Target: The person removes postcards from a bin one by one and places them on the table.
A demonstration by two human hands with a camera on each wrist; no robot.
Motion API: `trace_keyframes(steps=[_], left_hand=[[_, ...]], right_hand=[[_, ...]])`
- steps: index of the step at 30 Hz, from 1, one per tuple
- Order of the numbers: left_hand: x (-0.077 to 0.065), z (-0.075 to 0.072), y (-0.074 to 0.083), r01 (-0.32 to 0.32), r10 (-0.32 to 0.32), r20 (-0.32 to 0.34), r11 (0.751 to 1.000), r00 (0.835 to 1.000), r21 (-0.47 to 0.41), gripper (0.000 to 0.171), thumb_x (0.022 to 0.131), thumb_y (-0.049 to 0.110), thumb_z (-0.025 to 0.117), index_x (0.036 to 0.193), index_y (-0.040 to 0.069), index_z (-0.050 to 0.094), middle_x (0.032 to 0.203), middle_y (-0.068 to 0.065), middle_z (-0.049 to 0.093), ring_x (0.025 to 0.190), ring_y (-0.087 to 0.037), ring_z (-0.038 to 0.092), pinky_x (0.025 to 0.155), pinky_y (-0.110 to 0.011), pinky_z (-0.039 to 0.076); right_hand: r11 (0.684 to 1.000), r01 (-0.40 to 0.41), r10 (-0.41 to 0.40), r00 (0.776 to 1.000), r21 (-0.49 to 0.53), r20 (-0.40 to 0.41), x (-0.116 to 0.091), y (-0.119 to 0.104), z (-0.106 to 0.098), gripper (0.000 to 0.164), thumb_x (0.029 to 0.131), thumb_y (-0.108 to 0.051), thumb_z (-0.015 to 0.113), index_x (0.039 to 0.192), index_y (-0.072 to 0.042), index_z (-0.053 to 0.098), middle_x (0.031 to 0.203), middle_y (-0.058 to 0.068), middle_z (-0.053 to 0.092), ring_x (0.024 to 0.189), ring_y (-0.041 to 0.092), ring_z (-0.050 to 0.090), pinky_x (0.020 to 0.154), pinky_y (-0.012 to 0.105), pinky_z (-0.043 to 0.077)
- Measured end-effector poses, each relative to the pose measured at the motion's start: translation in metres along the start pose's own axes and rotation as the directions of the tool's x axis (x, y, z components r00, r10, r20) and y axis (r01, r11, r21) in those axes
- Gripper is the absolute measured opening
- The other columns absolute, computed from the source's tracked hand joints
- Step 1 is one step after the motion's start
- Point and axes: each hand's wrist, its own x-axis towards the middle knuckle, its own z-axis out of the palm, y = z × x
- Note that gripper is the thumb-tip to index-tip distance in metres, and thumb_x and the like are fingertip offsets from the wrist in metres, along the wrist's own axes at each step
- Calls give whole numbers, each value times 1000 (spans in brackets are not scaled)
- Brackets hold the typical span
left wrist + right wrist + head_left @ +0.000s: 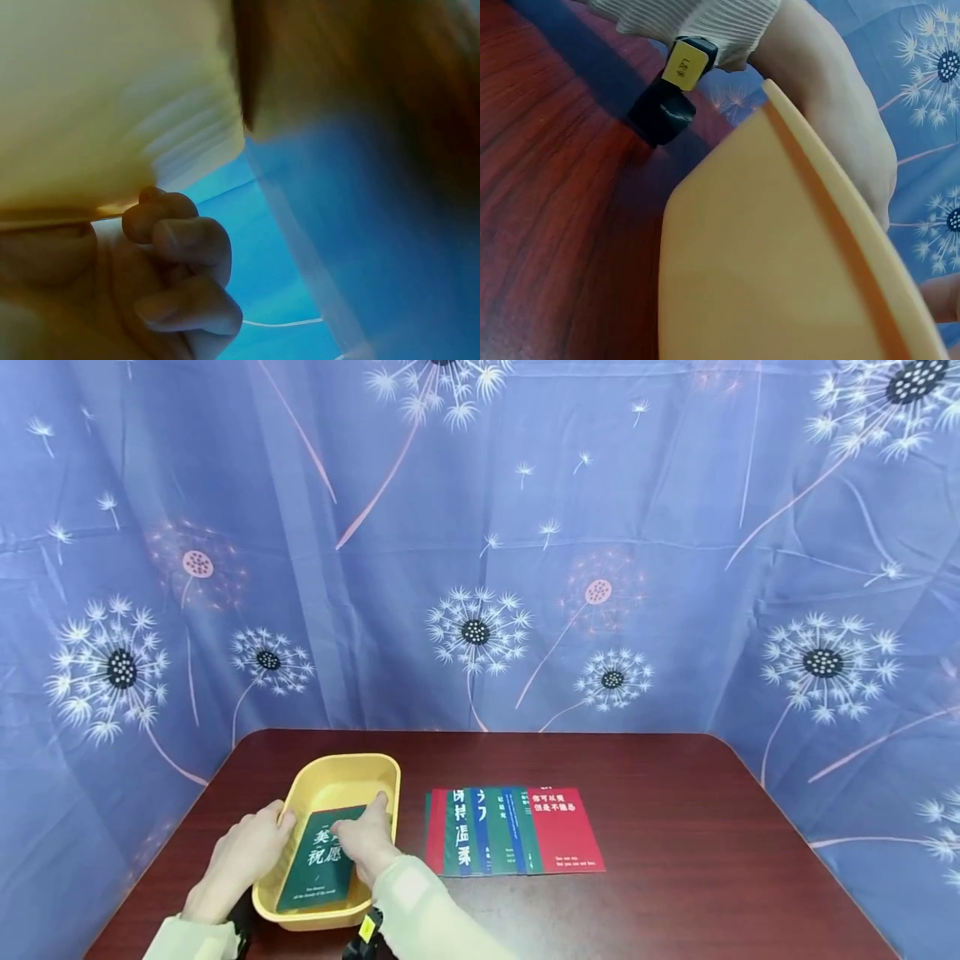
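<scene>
A yellow plastic tub sits at the table's left. My left hand grips its left rim; the left wrist view shows that hand with fingers curled beside the tub's pale wall. Inside lies a green card with white characters. My right hand reaches over the right rim and holds the card at its upper right, thumb on its face; the other fingertips are partly hidden. In the right wrist view the tub's outer wall covers most of the right hand.
To the tub's right, a row of overlapping red, green and blue cards lies fanned on the dark red-brown table. A blue curtain with dandelion prints hangs behind and beside the table. A black wrist device with a yellow label sits on my right wrist.
</scene>
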Motion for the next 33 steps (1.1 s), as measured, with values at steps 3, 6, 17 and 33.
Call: trace_keyframes(steps=[3,6,17,33], left_hand=[[0,-1,0,2,-2,-7,1000,1000,1,30,102,28,37,99,6,57,81,-14,60,74,-35,62,58,-53,43],[0,0,0,3,-3,-6,1000,1000,1,31,102,29,37,100,6,58,82,-16,61,75,-36,62,58,-53,43],[0,-1,0,-2,2,-6,1000,1000,17,32,102,29,37,101,5,58,87,-21,62,76,-39,62,58,-54,43],[1,-1,0,-1,0,19,1000,1000,27,35,103,30,37,108,2,57,85,-18,61,72,-32,59,59,-52,44]], right_hand=[[998,23,-23,1000,-58,1,1,2,1,80,76,11,71,143,2,28,126,29,47,116,41,50,96,58,39],[993,67,-67,998,-95,1,0,5,3,60,75,14,68,126,-1,40,100,19,55,93,31,57,81,49,48],[975,156,-155,988,-161,17,-8,-3,-1,18,90,-1,60,88,-6,43,81,9,47,74,21,53,64,39,47],[912,296,-295,954,-284,49,-5,-25,-24,24,96,-13,58,73,-9,56,66,-1,52,63,9,51,58,28,45]])
